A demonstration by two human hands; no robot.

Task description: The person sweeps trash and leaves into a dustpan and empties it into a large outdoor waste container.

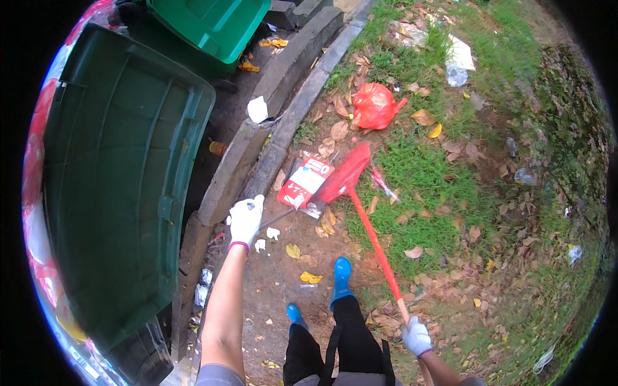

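My left hand [245, 221], in a white work glove, is closed around the end of a thin dark rod [278, 219]. The rod runs to a red-and-white dustpan [305, 181] that bears writing and rests on the dirt. My right hand [416, 336], also gloved, grips the wooden shaft of a broom [375, 237] with a red sleeve over its upper length. Its red broom head [348, 172] is slightly blurred and overlaps the right side of the dustpan. A tied red plastic bag [376, 107] lies on the ground beyond the broom head.
A large green bin lid [130, 183] hangs on the left, with a brighter green bin lid [217, 26] beyond. Stone kerbs [236, 171] separate the bins from the dirt. White paper scraps [273, 233], a plastic cup [456, 75] and dry leaves litter the ground and grass [415, 193].
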